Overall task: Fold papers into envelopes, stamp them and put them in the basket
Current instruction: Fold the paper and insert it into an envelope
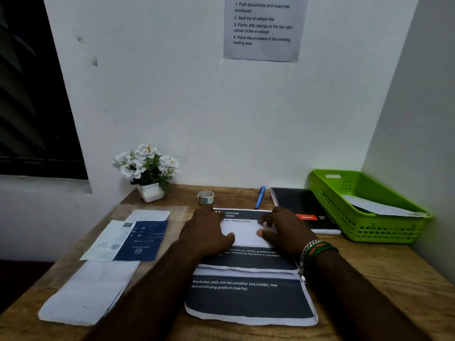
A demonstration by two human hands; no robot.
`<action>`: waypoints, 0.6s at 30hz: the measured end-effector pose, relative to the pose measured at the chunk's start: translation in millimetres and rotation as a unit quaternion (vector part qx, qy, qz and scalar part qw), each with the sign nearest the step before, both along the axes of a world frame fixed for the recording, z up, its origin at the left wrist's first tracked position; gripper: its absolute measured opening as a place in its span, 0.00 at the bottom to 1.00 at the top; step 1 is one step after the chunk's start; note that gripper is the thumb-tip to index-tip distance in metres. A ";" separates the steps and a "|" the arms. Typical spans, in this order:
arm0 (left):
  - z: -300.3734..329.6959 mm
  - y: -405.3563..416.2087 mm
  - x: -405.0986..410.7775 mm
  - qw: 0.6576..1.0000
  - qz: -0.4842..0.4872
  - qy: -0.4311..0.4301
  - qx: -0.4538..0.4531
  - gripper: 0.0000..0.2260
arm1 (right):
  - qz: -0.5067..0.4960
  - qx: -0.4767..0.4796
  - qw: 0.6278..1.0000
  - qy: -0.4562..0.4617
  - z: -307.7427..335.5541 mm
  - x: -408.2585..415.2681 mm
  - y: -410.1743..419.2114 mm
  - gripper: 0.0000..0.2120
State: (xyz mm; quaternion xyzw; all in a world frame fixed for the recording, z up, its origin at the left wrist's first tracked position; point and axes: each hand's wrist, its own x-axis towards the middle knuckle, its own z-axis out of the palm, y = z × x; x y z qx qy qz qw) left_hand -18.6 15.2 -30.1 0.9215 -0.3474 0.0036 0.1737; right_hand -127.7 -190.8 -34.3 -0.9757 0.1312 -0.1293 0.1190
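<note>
A stack of dark printed papers (pixel 248 299) lies on the wooden desk in front of me. On its far part rests a small white folded paper (pixel 246 233). My left hand (pixel 205 230) presses flat on that paper's left side, and my right hand (pixel 285 228), with bracelets at the wrist, presses its right side. A pile of white envelopes (pixel 86 291) lies at the left, with a blue and white printed packet (pixel 130 239) on its far end. A green basket (pixel 364 205) stands at the far right with a white envelope (pixel 379 206) inside.
A roll of tape or stamps (pixel 205 196) and a blue pen (pixel 260 196) lie near the wall. A black notebook (pixel 302 207) sits beside the basket. A white flower pot (pixel 149 168) stands at the back left. An instruction sheet (pixel 263 28) hangs on the wall.
</note>
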 end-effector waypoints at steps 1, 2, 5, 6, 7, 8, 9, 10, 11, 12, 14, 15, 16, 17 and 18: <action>0.2 -0.2 -0.8 1.000 0.001 -0.003 0.011 0.31 | 0.005 0.006 1.000 -0.003 -0.4 0.3 -0.8 0.15; 0.4 -0.6 -1.5 1.000 0.003 -0.008 0.018 0.31 | 0.008 0.012 1.000 -0.003 -0.6 0.5 -1.2 0.14; 2.9 -0.7 -3.7 1.000 0.011 -0.019 0.016 0.29 | 0.010 0.041 0.999 -0.017 -3.0 -0.3 -1.9 0.10; 4.1 -0.8 -4.3 1.000 0.012 -0.019 0.007 0.28 | 0.013 0.051 0.998 -0.029 -3.7 -0.9 -2.3 0.09; 4.8 -1.0 -4.6 1.000 0.015 -0.018 -0.007 0.27 | 0.018 0.063 0.997 -0.047 -4.4 -1.3 -3.1 0.09; 5.7 -1.2 -4.7 0.999 0.017 -0.016 -0.025 0.26 | 0.022 0.076 0.995 -0.066 -4.9 -1.2 -4.4 0.10; 6.5 -1.3 -5.0 0.999 0.017 -0.016 -0.039 0.25 | 0.027 0.090 0.992 -0.084 -4.3 -1.3 -5.1 0.10; 6.9 -1.5 -5.2 0.999 0.016 -0.020 -0.047 0.24 | 0.031 0.107 0.989 -0.097 -2.5 -1.7 -5.3 0.10; 6.8 -1.9 -5.3 0.998 0.012 -0.029 -0.054 0.23 | 0.035 0.126 0.986 -0.105 -0.4 -2.0 -5.6 0.09; 6.3 -3.0 -5.5 0.997 0.004 -0.043 -0.063 0.21 | 0.038 0.140 0.983 -0.112 1.8 -1.9 -5.3 0.09; 4.0 -7.5 -6.6 0.992 -0.022 -0.077 -0.095 0.16 | 0.046 0.154 0.979 -0.125 4.9 -1.8 -3.3 0.08; 2.6 -10.3 -7.7 0.989 -0.038 -0.086 -0.117 0.14 | 0.054 0.163 0.976 -0.133 6.1 -1.7 -1.8 0.08; 1.9 -13.0 -9.7 0.985 -0.052 -0.087 -0.140 0.11 | 0.060 0.172 0.973 -0.140 6.6 -1.6 -0.3 0.08; 1.5 -15.2 -11.0 0.982 -0.060 -0.081 -0.159 0.09 | 0.065 0.182 0.970 -0.147 6.9 -1.7 0.9 0.08; 2.3 -15.8 -11.9 0.980 -0.060 -0.073 -0.174 0.07 | 0.065 0.190 0.967 -0.154 7.0 -1.9 1.1 0.08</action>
